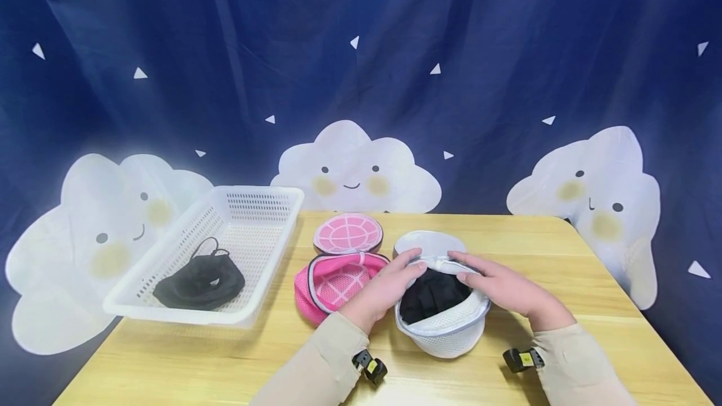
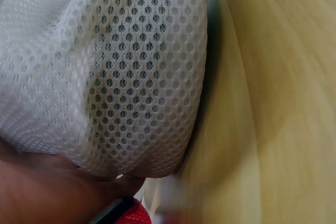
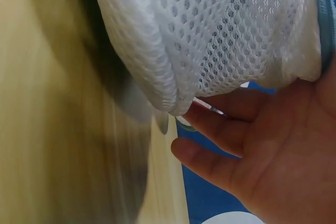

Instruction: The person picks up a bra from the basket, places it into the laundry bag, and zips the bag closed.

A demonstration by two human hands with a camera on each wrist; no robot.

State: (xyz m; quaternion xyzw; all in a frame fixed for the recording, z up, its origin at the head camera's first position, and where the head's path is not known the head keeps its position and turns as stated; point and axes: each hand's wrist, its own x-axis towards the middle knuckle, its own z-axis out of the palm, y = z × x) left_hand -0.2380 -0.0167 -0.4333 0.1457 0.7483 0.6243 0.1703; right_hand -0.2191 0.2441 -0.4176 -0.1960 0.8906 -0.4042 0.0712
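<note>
A white mesh laundry bag point(image 1: 451, 342) stands on the table with its zippered lid point(image 1: 430, 243) folded back. Black fabric point(image 1: 434, 296) lies bunched inside it. My left hand point(image 1: 386, 286) holds the bag's rim on the left, thumb near the opening. On the opposite side my right hand point(image 1: 504, 284) grips the rim between thumb and fingers. The left wrist view has the mesh wall point(image 2: 136, 66) close up, with part of the left hand point(image 2: 58, 187) below it. In the right wrist view, the right hand's lower fingers point(image 3: 210, 166) extend beside the bag.
Left of the white bag sits a pink mesh laundry bag point(image 1: 307, 290), its round lid point(image 1: 348, 234) turned back. A white plastic basket point(image 1: 287, 230) at the left holds a black fabric item point(image 1: 203, 284) with a cord. A blue curtain point(image 1: 479, 93) with clouds hangs behind the table.
</note>
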